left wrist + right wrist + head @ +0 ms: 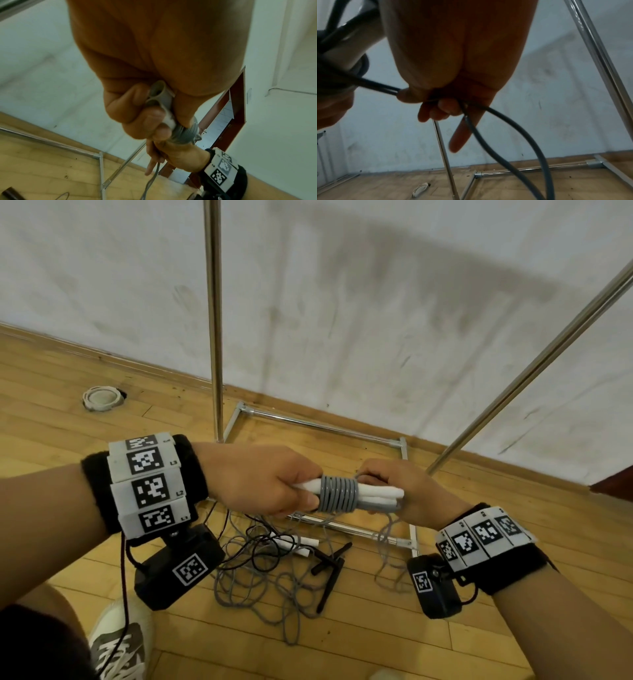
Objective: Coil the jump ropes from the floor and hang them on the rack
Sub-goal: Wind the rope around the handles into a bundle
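A scuffed white wall (376, 302) and wooden floor (51, 412) frame the chrome rack (215, 320) at twelve o'clock. Our left hand (263, 477) is clenched round the paired white handles (380, 495); our right hand (400, 491) pinches the grey jump rope (337, 494), its slack hanging toward five o'clock. We should keep each turn tight against the last and feed the slack steadily. More ropes (267, 570) lie tangled on the floor at six o'clock. No containers show.

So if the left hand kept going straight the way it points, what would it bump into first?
Probably the right hand. The left hand points along the rope handles that both hands hold, with the grey coil between them.
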The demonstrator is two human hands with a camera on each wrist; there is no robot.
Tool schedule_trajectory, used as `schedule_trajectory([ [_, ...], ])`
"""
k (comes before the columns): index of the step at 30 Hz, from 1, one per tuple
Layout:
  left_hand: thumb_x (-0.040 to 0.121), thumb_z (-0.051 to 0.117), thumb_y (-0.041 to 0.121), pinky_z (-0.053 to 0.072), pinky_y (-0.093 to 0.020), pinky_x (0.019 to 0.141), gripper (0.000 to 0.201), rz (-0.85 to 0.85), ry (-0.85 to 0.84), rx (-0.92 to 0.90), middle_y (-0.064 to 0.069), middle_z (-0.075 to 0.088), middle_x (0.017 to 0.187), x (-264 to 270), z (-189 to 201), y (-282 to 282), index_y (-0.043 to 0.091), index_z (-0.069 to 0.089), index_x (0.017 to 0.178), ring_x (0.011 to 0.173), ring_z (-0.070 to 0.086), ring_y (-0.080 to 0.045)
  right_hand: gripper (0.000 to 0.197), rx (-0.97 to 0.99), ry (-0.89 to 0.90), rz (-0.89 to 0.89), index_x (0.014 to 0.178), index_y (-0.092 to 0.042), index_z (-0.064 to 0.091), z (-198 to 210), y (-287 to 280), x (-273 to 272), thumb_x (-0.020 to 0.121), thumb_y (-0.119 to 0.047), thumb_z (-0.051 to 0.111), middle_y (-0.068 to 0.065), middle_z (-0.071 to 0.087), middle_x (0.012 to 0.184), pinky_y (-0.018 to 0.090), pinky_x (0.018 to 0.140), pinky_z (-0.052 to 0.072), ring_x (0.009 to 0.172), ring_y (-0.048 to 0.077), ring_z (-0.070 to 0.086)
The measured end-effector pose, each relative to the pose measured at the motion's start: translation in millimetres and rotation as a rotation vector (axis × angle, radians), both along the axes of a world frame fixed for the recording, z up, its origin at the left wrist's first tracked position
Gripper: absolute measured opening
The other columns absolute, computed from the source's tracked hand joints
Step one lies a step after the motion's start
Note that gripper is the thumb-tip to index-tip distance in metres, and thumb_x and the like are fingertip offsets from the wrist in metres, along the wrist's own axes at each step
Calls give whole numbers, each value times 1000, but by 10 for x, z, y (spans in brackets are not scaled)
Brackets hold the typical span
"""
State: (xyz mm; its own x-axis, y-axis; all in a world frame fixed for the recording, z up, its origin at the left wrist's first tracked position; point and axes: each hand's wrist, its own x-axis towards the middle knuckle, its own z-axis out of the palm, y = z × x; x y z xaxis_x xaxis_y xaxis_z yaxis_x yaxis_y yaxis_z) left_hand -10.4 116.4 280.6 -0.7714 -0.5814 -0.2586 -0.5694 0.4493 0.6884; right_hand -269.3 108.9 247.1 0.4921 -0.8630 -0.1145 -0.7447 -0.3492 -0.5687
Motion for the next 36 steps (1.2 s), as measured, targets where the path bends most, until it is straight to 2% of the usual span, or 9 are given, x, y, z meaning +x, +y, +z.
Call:
schedule_trajectory([
  [3,100,49,34,42,-23,54,21,-39,-100,-16,11,53,65,-28,-89,20,29,49,80,53,46,-2,18,34,-3,15,84,-24,59,0,-38,-25,100,-28,52,-13,59,72,19,61,40,65,1,51],
  [6,100,47,39,43,-27,57,24,-50,-217,-82,8,54,70,-63,-176,16,30,46,78,55,46,-5,25,71,-1,12,84,-14,59,-21,-9,17,100,-30,51,-13,54,62,22,58,39,57,1,45],
  [10,101,45,39,41,-26,57,24,2,-307,-149,6,57,76,-86,-227,-45,30,44,79,61,51,-10,36,183,-212,-115,81,-13,63,82,33,111,103,-34,43,-6,48,62,25,57,36,58,10,42],
  [16,102,44,36,48,-32,61,15,109,-334,-285,3,55,81,-116,-242,-117,24,44,93,67,55,-14,31,260,-394,-187,85,8,65,188,75,187,100,-17,52,0,60,61,28,57,47,54,15,53],
  [19,101,46,35,45,-32,58,18,195,-262,-372,5,54,80,-103,-178,-179,28,40,86,66,53,-12,24,260,-497,-218,81,2,64,174,88,196,96,-16,59,10,64,66,33,59,51,54,17,56],
  [22,101,48,33,35,-27,52,27,272,-161,-404,8,52,76,-76,-133,-210,32,35,77,62,49,-9,15,214,-566,-242,86,-4,70,121,109,205,93,-14,63,14,71,74,27,58,51,59,17,62],
  [26,101,47,35,39,-27,54,19,319,-75,-363,4,56,77,-56,-118,-225,25,45,85,63,53,-12,15,223,-641,-234,102,-3,73,14,120,159,93,-3,61,15,74,85,25,67,54,70,20,67],
  [31,100,50,33,39,-18,49,20,324,85,-249,6,57,68,-38,-20,-218,24,50,82,53,50,-3,28,207,-689,-310,86,-11,77,-64,168,189,87,-35,64,10,69,68,23,50,47,52,15,55],
  [36,100,51,26,40,-20,49,19,281,151,-154,7,55,63,-30,42,-166,20,52,82,50,47,-2,19,167,-633,-280,87,-23,78,-59,209,157,93,-26,60,-4,65,68,34,59,54,53,18,55],
])
